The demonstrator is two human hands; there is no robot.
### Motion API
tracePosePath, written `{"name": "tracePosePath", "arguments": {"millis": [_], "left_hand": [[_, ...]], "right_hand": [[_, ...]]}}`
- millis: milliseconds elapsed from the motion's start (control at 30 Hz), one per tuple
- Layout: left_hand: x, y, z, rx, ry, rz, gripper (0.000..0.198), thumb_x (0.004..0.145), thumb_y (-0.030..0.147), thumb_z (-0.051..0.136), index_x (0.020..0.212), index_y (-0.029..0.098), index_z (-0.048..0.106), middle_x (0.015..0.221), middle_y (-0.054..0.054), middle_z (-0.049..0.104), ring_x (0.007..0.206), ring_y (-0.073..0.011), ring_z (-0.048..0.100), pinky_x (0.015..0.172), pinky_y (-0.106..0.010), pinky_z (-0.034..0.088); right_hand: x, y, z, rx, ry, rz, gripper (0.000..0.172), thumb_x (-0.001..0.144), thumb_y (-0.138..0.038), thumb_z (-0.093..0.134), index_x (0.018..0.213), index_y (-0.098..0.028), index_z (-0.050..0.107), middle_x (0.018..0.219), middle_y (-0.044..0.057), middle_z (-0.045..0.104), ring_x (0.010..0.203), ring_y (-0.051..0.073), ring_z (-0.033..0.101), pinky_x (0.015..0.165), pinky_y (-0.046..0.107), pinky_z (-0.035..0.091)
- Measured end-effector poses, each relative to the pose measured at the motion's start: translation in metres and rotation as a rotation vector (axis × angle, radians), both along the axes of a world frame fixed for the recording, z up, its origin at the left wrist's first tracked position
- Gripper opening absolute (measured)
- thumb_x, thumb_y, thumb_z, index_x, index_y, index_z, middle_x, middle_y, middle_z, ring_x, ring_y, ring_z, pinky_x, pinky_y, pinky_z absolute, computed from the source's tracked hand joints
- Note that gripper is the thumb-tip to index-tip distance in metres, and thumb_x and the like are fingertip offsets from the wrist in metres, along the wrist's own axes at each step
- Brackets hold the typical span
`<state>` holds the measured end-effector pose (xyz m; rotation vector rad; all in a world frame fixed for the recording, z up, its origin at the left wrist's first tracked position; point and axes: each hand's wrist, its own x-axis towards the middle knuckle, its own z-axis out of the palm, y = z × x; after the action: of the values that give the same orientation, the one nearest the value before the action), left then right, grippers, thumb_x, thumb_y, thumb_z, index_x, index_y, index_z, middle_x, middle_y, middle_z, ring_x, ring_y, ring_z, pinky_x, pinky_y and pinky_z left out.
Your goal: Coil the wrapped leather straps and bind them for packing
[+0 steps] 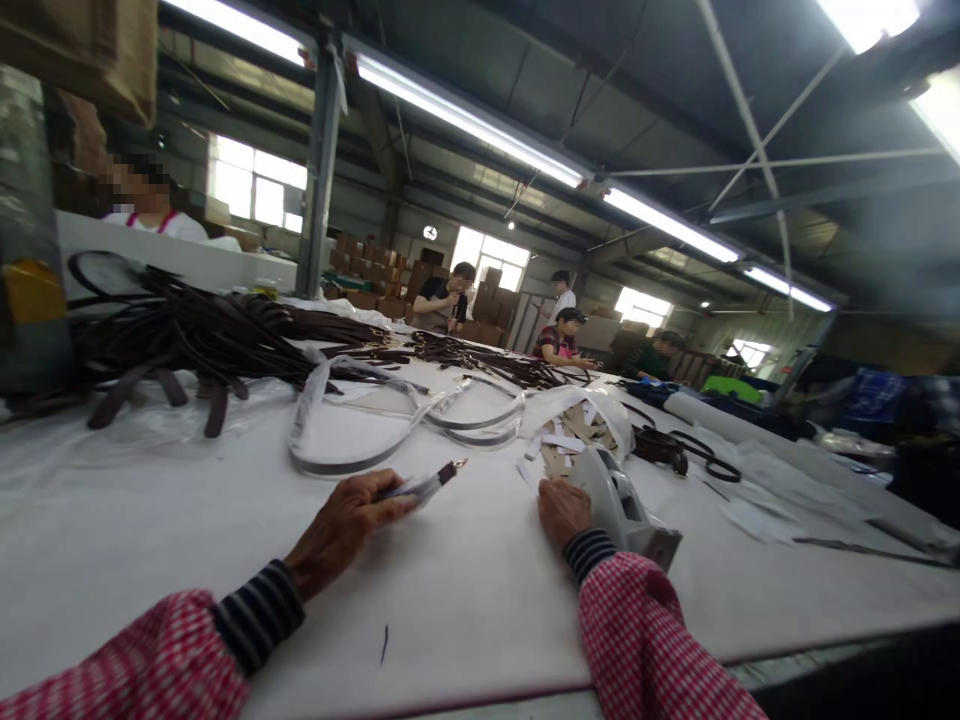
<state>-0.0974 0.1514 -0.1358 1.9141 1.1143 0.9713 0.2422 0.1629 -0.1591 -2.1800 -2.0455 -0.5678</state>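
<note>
- On the white tabletop (465, 600), at 6 o'clock of the view, both of the person's hands rest low, sleeves in red check with striped cuffs.
- Left hand (341, 530): closed on the end of a pale wrapped strap (352, 455), pinching it just behind the small metal clasp (454, 467) that points toward 2 o'clock. The rest of the strap loops away toward 12 o'clock across the tabletop.
- Right hand (564, 512): laid over the back of a grey handheld tool (622, 505), which looks like a tagging or label gun; fingers curled on it, but whether it is lifted or resting I cannot tell.
- Just past the right hand, at 12 o'clock of it: a loose heap of paper tags (562, 445) in an opened white wrapper, touching or nearly touching the tool.
- Judged progress: one strap in hand, no tag visible on it. A second pale strap (480, 420) lies beside the first, also with no tag showing.
- At 10 o'clock, well apart: a large pile of dark brown straps (195, 335), unwrapped. More dark straps (487, 360) at 12 o'clock. Whether these are finished or waiting cannot be read.
- Judgement: early or mid-batch; far more stock lying about than anything visibly completed.
- Other people work at the far end, apart from these hands.
</note>
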Motion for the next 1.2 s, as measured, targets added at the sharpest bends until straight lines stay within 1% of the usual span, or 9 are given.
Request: {"name": "tracePosePath", "arguments": {"millis": [167,400,533,600,667,800,1000,1067,1200], "left_hand": [[-0.008,0.002,0.004,-0.172,-0.165,-0.022,0.035,0.088,0.053,0.062,0.082,0.018,0.065,0.074,0.002,0.055,0.073,-0.0175,0.045,0.069,-0.030,0.031],[-0.006,0.008,0.008,-0.333,-0.478,-0.032,0.034,0.080,0.046,0.075,0.090,0.013,0.074,0.086,-0.008,0.073,0.080,-0.0202,0.060,0.071,-0.027,0.039],[-0.004,0.009,0.004,-0.478,-0.680,-0.061,0.034,0.076,0.043,0.079,0.088,0.011,0.075,0.084,-0.009,0.075,0.073,-0.0180,0.061,0.065,-0.025,0.044],[-0.001,0.008,0.000,-0.561,-0.734,-0.063,0.033,0.077,0.041,0.078,0.091,0.010,0.076,0.086,-0.011,0.075,0.074,-0.0189,0.063,0.066,-0.025,0.047],[0.001,0.008,-0.004,-0.612,-0.759,-0.065,0.032,0.079,0.038,0.077,0.094,0.010,0.076,0.087,-0.012,0.076,0.075,-0.0202,0.065,0.068,-0.027,0.049],[0.003,0.008,-0.008,-0.597,-0.779,-0.137,0.031,0.084,0.038,0.073,0.097,0.009,0.076,0.090,-0.013,0.076,0.079,-0.0212,0.067,0.072,-0.028,0.051],[0.002,0.010,-0.013,-0.610,-0.798,-0.150,0.033,0.086,0.040,0.072,0.099,0.010,0.076,0.095,-0.012,0.075,0.080,-0.0190,0.066,0.071,-0.027,0.050],[0.002,0.011,-0.015,-0.591,-0.799,-0.143,0.033,0.087,0.041,0.072,0.101,0.011,0.075,0.097,-0.011,0.075,0.080,-0.0181,0.064,0.071,-0.026,0.049],[0.002,0.014,-0.017,-0.573,-0.807,-0.133,0.035,0.087,0.042,0.073,0.108,0.013,0.073,0.103,-0.011,0.073,0.081,-0.0168,0.062,0.069,-0.026,0.048]], "right_hand": [[-0.007,-0.001,-0.007,0.066,-0.011,0.019,0.021,0.085,-0.002,0.052,0.092,-0.012,0.069,0.105,0.019,0.070,0.103,0.030,0.064,0.079,0.035,0.044],[-0.015,0.002,-0.008,0.180,0.048,0.056,0.013,0.094,-0.012,0.046,0.090,-0.015,0.058,0.095,0.009,0.066,0.086,0.020,0.064,0.071,0.028,0.041],[-0.036,-0.005,-0.009,0.126,0.149,0.293,0.017,0.099,-0.018,0.041,0.091,-0.018,0.056,0.090,0.005,0.064,0.072,0.017,0.062,0.064,0.028,0.039],[-0.042,-0.008,-0.009,0.031,0.223,0.413,0.018,0.100,-0.021,0.041,0.091,-0.019,0.056,0.089,0.003,0.064,0.072,0.017,0.062,0.066,0.028,0.039],[-0.043,-0.009,-0.009,-0.043,0.311,0.467,0.017,0.099,-0.024,0.043,0.090,-0.020,0.057,0.089,0.003,0.065,0.076,0.018,0.063,0.070,0.028,0.041],[-0.039,-0.010,-0.007,-0.052,0.562,0.517,0.019,0.095,-0.029,0.049,0.083,-0.020,0.060,0.084,0.003,0.064,0.077,0.019,0.060,0.072,0.030,0.042],[-0.063,-0.031,0.011,-0.159,1.137,0.583,0.032,0.088,-0.045,0.065,0.070,-0.019,0.061,0.060,-0.003,0.049,0.057,0.014,0.042,0.055,0.027,0.033],[-0.078,-0.040,0.017,-0.184,1.201,0.625,0.033,0.086,-0.046,0.068,0.070,-0.018,0.062,0.060,-0.003,0.049,0.056,0.013,0.041,0.055,0.027,0.032],[-0.097,-0.047,0.020,-0.192,1.157,0.702,0.034,0.087,-0.044,0.068,0.068,-0.018,0.061,0.060,-0.003,0.046,0.059,0.012,0.038,0.056,0.027,0.030]]}}
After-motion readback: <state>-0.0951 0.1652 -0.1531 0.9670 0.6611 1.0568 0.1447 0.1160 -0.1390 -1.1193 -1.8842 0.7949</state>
